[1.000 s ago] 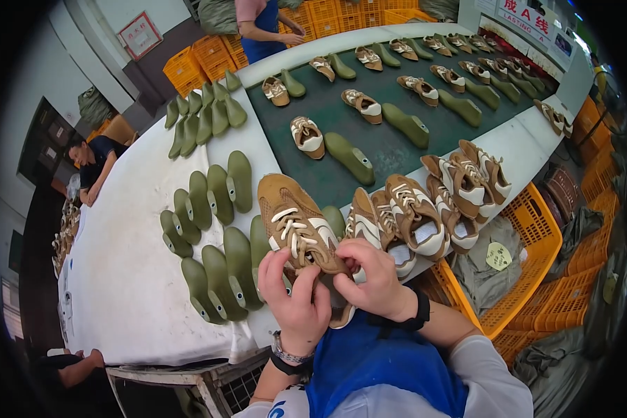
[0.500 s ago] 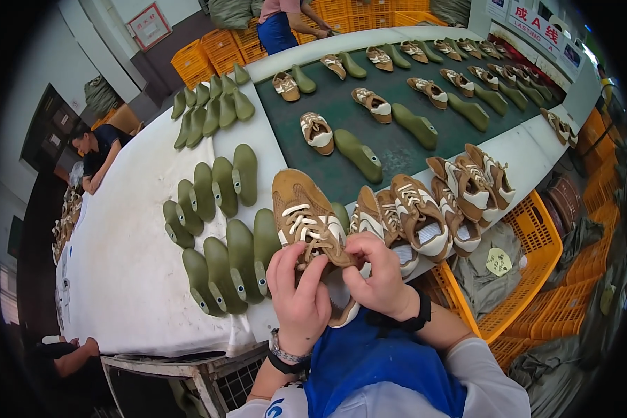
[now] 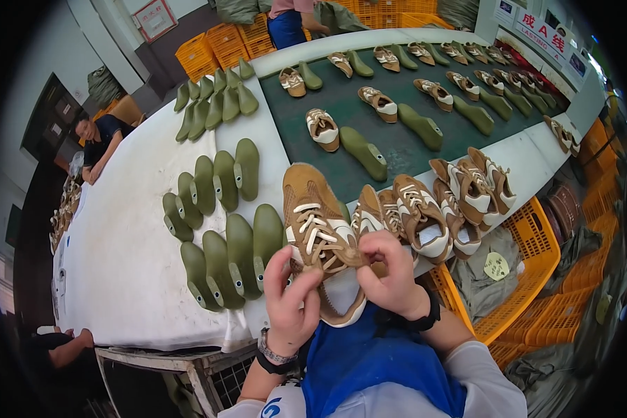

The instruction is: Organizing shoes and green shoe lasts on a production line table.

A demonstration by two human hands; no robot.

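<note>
A brown sneaker [image 3: 318, 226] with white laces and white side panels is in front of me, toe pointing away. My left hand [image 3: 290, 304] pinches the upper beside the lacing on its left. On the opposite edge, my right hand [image 3: 393, 280] grips with thumb and fingers. Between the hands the opening is spread apart, and the inside of the heel shows nearest to me. Fingertips partly hide the edges they hold. Several similar sneakers [image 3: 418, 214] stand close together just right of my hands. To the left, green shoe lasts [image 3: 240, 254] are lined up in rows.
Beyond the white table [image 3: 136, 244], a green conveyor belt [image 3: 292, 132] carries sneakers beside lasts. An orange crate [image 3: 529, 279] holding grey cloth sits below the table edge at right. A co-worker [image 3: 104, 143] is at the far left, another person [image 3: 287, 24] beyond the belt.
My hands have moved a little apart, stretching the sneaker's opening wider. The inside of the heel shows more now. The co-worker at the far left has raised their head.
</note>
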